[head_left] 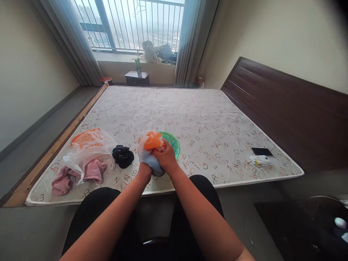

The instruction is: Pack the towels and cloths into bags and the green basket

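Note:
A bunched white plastic bag with orange print (152,140) is between my hands, in front of my knees at the mattress edge. My right hand (167,157) is closed around the gathered plastic on its right side. Low on the left, my left hand (146,169) holds the bag from beneath; its fingers are hidden by the plastic. Partly covered behind my right hand lies a green basket (175,143). Just left of the bag sits a knotted black plastic bag (123,156). Farther left, another orange-printed plastic bag (91,145) lies spread beside a pink cloth (94,171).
The patterned mattress (163,105) rests on a wooden bed frame with a dark headboard (282,98). At its right are a black phone (261,152) and a white device (261,160) with a cable. Beyond it stands a small nightstand (137,78) holding a green bottle.

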The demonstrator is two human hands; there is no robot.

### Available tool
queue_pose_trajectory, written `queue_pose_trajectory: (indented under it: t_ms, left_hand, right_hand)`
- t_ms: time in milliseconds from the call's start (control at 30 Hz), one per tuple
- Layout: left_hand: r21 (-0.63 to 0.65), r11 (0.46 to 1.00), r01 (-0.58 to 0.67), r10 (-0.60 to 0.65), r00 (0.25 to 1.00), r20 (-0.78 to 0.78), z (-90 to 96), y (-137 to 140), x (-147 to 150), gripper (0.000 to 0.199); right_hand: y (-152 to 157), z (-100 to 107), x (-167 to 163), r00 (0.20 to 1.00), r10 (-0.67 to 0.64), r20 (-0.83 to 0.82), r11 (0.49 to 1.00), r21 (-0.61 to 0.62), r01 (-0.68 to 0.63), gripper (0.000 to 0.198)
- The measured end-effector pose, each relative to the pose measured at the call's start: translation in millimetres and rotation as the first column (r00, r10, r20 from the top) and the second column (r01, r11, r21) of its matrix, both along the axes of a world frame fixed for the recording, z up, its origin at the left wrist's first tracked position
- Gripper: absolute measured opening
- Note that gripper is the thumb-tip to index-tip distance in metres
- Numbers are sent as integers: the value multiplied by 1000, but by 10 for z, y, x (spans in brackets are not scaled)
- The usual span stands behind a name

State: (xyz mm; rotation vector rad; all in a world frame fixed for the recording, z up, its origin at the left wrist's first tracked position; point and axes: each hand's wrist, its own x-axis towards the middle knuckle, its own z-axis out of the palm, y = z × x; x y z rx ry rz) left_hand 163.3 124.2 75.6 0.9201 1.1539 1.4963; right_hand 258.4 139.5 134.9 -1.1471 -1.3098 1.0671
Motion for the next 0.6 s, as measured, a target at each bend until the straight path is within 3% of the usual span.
queue_pose_trajectory:
  t_ms: [100,200,300,367,433,500,600]
  left_hand:
    - [27,995,95,-94,995,-38,52,-54,37,42]
    - [66,995,74,-53,958,-281,79,-50,-29,46]
    - [127,992,-8,79,824,-561,27,-3,-218,57]
    - [157,987,-37,140,688,-712,-39,50,-362,59]
    - [104,993,-65,122,563,-817,-115,107,-470,62]
    - [-33,993,-109,28,513,-858,-198,151,-519,66]
    - [-231,966,-117,-114,609,-785,-341,168,-508,82]
  right_hand:
    - [78,-33,111,994,-113,-2,993,15,113,19]
    - [143,-149,196,971,-232,51,973,5,232,18]
    - [183,-380,190,956,-260,135,964,-18,265,19]
    - [196,-554,153,951,-171,258,985,14,174,20]
    - [202,-696,120,895,-115,432,993,77,90,23]
    - [205,-786,102,805,-119,581,992,113,64,28]
    - [189,-844,83,688,-94,719,995,79,54,37]
